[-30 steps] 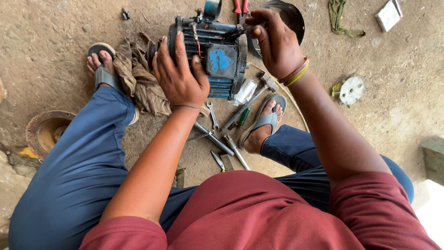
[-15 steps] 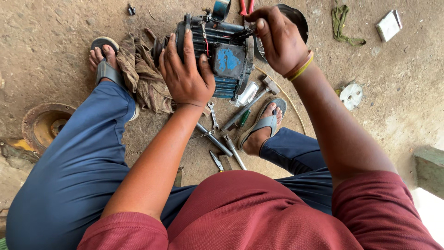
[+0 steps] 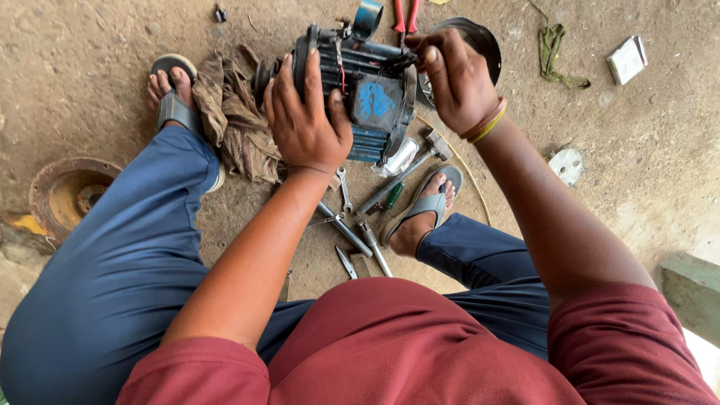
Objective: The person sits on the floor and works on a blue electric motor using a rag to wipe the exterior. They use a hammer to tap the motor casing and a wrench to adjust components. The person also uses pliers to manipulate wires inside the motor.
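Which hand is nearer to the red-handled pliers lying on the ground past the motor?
Right. The right hand works at the motor's far end, just beside the red-handled pliers. The left hand grips the motor's finned body, farther from them.

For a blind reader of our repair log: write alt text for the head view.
Seen from above, a seated person steadies a dark finned electric motor on the dirt floor with the left hand while the right hand works at its end. A hammer, wrenches and a rag lie between their sandalled feet.
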Demonstrator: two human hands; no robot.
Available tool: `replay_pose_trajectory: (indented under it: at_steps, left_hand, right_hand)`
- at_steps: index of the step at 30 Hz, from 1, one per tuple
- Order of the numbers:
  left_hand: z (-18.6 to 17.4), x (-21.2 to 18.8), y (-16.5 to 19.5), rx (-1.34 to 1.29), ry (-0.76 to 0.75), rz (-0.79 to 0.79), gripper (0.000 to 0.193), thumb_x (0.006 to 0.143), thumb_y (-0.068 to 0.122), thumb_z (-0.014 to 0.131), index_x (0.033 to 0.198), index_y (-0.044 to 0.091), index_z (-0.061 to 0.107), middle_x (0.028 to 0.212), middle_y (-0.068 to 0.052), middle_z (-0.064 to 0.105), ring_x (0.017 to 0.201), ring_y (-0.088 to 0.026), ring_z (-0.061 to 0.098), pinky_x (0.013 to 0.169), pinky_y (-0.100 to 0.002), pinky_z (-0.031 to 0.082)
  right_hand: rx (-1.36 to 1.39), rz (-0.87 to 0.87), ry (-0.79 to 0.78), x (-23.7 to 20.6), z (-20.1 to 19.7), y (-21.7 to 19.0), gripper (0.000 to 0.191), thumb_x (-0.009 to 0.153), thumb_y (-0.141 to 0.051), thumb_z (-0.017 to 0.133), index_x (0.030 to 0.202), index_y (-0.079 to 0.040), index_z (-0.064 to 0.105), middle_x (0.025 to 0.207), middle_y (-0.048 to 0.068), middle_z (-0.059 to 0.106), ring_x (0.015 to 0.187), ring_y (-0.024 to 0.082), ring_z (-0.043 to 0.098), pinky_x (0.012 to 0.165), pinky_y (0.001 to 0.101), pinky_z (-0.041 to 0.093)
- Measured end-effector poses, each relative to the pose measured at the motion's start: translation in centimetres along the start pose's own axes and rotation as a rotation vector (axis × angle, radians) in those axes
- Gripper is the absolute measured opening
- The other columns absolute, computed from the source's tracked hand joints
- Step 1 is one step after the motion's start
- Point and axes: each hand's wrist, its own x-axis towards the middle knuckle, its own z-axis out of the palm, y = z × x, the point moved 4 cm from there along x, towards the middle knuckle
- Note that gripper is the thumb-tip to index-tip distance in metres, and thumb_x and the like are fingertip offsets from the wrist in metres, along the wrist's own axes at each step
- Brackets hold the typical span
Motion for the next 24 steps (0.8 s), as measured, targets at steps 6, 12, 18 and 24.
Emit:
replay_pose_trajectory:
  at_steps: [6, 12, 18, 24]
  left_hand:
    - [-0.2, 0.1, 0.2, 0.009, -0.022, -0.009, 0.052, 0.112, 0.036, 0.038, 0.157, 0.01, 0.044, 0.15, -0.025, 0.048, 0.138, -0.041, 0.051, 0.122, -0.055, 0.035]
    - [-0.1, -0.1, 0.4, -0.003, -0.022, 0.0, 0.052, 0.113, 0.035, 0.039, 0.157, 0.009, 0.043, 0.151, -0.026, 0.047, 0.14, -0.042, 0.05, 0.123, -0.055, 0.034]
    - [0.1, -0.7, 0.5, 0.004, -0.02, 0.003, 0.052, 0.113, 0.036, 0.039, 0.158, 0.009, 0.042, 0.152, -0.025, 0.046, 0.139, -0.043, 0.05, 0.122, -0.055, 0.035]
    - [0.6, -0.5, 0.6, -0.003, -0.016, 0.011, 0.052, 0.114, 0.036, 0.037, 0.159, 0.011, 0.041, 0.153, -0.025, 0.046, 0.139, -0.043, 0.05, 0.123, -0.055, 0.035]
  right_hand:
    - [0.033, -0.005, 0.026, -0.2, -0.1, 0.2, 0.031, 0.121, -0.02, 0.035, 0.117, 0.005, 0.053, 0.105, 0.021, 0.068, 0.083, 0.024, 0.07, 0.077, 0.0348, 0.058]
    - [0.052, 0.099, -0.052, -0.6, -0.5, 0.7, 0.032, 0.123, -0.023, 0.036, 0.122, 0.003, 0.054, 0.103, 0.018, 0.072, 0.09, 0.023, 0.074, 0.083, 0.0338, 0.06]
    - [0.051, 0.018, -0.064, -0.7, -0.6, 1.6, 0.037, 0.125, -0.026, 0.03, 0.122, 0.003, 0.054, 0.101, 0.017, 0.073, 0.091, 0.022, 0.075, 0.083, 0.033, 0.061]
    - [0.191, 0.158, -0.015, 0.0, 0.8, 6.7, 0.054, 0.122, -0.033, 0.022, 0.114, 0.001, 0.063, 0.1, 0.013, 0.074, 0.082, 0.017, 0.075, 0.077, 0.0298, 0.065]
